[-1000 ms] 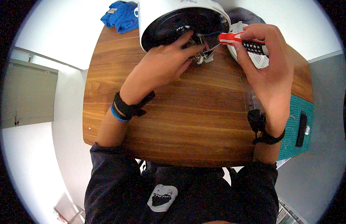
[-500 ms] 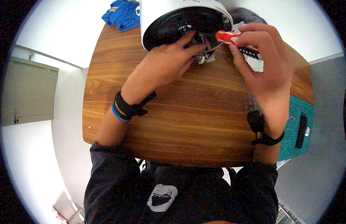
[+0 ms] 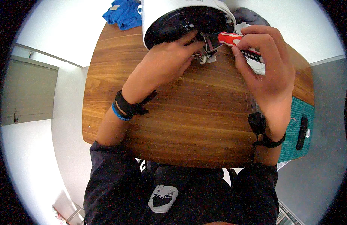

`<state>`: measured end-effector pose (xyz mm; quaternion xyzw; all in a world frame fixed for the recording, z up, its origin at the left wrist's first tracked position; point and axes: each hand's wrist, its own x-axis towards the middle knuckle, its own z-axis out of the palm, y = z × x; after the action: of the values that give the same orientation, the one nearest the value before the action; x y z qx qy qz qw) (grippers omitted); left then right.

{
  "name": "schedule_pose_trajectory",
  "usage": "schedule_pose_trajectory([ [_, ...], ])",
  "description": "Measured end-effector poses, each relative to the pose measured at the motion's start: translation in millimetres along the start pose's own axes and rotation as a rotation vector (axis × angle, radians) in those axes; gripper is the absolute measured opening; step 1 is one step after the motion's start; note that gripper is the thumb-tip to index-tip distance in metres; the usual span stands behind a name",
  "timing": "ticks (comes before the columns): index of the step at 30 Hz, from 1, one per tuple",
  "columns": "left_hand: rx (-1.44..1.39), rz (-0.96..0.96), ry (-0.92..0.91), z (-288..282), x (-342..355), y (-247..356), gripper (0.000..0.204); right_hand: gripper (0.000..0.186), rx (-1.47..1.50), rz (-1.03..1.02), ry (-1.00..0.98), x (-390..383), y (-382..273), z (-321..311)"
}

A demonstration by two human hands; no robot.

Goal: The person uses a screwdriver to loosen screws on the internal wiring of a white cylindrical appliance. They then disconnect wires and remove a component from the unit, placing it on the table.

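Note:
A white round-bodied appliance [image 3: 151,17] lies tipped at the far side of the table, its black hollow underside [image 3: 169,28] facing me. Loose wires and small metal parts [image 3: 206,56] hang out at its lower right rim. My left hand [image 3: 168,60] reaches to that opening, its fingers closed around the wires; the fingertips are partly hidden among them. In my right hand [image 3: 269,63] a red, white and black screwdriver [image 3: 229,39] is pinched between thumb and fingers. Its handle slants up to the left, and its tip points toward the wires, where dark shadow hides its contact.
The wooden table [image 3: 181,120] spreads before me. A blue cloth [image 3: 123,15] lies at the far left, and a dark grey bundle [image 3: 250,17] behind the appliance. White plastic [image 3: 258,66] sits under my right hand. A green cutting mat [image 3: 293,146] bearing a black bar [image 3: 302,133] lies at right.
The appliance has shifted very slightly to the right. My right hand and the screwdriver have moved a little to the right too. My left hand keeps its place at the wires.

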<state>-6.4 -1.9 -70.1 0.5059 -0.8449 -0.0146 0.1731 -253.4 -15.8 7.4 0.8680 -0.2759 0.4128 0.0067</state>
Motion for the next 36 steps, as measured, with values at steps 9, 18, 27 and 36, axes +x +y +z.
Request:
schedule_pose_trajectory([
  [9, -0.032, 0.010, 0.032, 4, 0, -4, 0.049, 0.028, -0.005, 0.009, -0.144, -2, -11, -6],
  [18, -0.069, -0.102, 0.012, 0, 3, 3, 0.057, 0.022, -0.086, -0.072, -0.294, -9, -15, -18],
  [27, -0.085, -0.085, 0.007, -2, 3, 4, 0.062, 0.023, -0.062, 0.008, -0.327, -11, -16, -20],
  [36, -0.107, -0.032, 0.072, 5, 1, -2, 0.062, 0.034, 0.044, 0.005, -0.149, -6, -17, -7],
])
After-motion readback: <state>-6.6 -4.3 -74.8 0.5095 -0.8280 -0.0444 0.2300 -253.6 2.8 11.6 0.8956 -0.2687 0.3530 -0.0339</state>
